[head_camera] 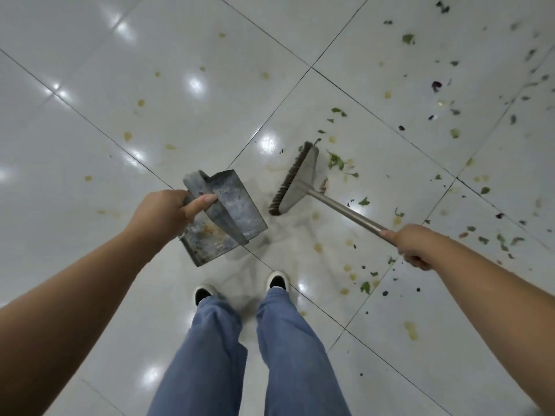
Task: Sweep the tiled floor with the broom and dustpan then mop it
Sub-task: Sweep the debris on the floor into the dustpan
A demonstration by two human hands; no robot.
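The right hand (411, 246) grips the broom (295, 180) handle, which slants up-left to the head on the floor (90, 85). The left hand (168, 210) clasps the dustpan (222, 216), mouth facing the broom.

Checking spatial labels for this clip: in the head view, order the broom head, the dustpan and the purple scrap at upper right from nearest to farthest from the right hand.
1. Broom head, ahead-left of the right hand.
2. Dustpan, farther left, in the left hand.
3. Purple scrap, far ahead on the tiled floor.
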